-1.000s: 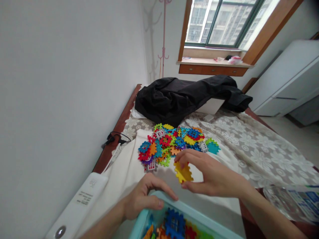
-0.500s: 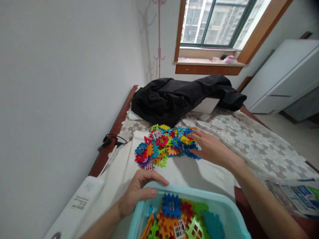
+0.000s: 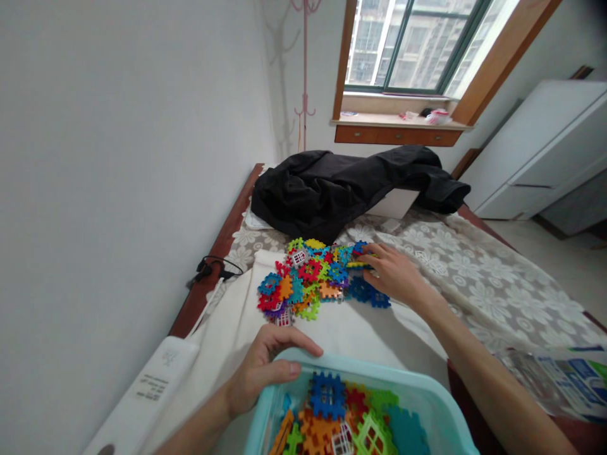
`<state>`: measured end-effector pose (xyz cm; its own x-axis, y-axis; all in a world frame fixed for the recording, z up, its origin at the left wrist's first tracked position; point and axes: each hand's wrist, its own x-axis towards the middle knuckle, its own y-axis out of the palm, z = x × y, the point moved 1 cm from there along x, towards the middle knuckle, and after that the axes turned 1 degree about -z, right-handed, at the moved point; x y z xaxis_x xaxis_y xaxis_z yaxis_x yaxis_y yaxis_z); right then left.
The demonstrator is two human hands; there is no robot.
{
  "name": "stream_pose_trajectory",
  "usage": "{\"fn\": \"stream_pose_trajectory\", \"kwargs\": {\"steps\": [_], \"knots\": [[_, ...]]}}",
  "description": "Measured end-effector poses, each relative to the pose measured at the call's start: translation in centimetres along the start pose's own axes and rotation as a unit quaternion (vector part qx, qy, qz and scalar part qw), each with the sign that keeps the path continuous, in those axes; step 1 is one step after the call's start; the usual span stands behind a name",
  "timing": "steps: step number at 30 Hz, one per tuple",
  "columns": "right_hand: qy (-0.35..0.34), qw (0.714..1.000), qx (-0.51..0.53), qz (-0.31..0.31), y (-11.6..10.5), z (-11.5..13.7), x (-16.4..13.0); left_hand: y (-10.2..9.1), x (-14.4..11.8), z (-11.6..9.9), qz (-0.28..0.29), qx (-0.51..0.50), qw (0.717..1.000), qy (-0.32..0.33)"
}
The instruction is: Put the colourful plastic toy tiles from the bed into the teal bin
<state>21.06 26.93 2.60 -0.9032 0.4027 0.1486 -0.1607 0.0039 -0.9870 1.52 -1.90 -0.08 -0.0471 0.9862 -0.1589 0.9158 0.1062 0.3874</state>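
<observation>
A light blue plastic bin (image 3: 379, 368) stands at the bottom, holding toothed plastic building pieces in several colours, among them a blue piece (image 3: 328, 395) with a window grid. My left hand (image 3: 265, 360) grips its left far corner, thumb inside the rim and fingers along the outside. Beyond the bin, a pile of similar building pieces (image 3: 310, 272) lies on white cloth. At the pile's right side is my right hand (image 3: 391, 268), fingers bent around a yellow building piece (image 3: 356, 264) seen nearly edge-on. Blue pieces (image 3: 370, 292) lie just below that hand.
A black garment (image 3: 332, 183) lies over a white box behind the pile. Left of the cloth are a black cable (image 3: 208, 268) and a long white device (image 3: 152, 388). A clear plastic package (image 3: 564, 376) lies at the right. A wall borders the left.
My right hand has shifted slightly and its fingers have closed in; the yellow piece has tipped from flat to nearly edge-on. More of the blue pieces shows. My left hand stays on the bin.
</observation>
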Motion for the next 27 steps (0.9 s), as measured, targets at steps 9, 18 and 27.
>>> {"fn": "stream_pose_trajectory", "kwargs": {"steps": [9,18,27], "knots": [[0.015,0.992,0.078,-0.093,-0.3,-1.3,-0.1,-0.1,0.1,-0.1,0.000,0.006,1.000,0.002],[0.036,0.916,0.357,-0.180,-4.4,-0.1,-1.3,0.3,-0.1,-0.3,-0.036,0.017,0.999,0.020],[-0.200,0.847,0.487,0.078,-11.3,8.4,-5.4,0.4,-0.1,-0.6,-0.058,0.041,0.997,0.024]]}}
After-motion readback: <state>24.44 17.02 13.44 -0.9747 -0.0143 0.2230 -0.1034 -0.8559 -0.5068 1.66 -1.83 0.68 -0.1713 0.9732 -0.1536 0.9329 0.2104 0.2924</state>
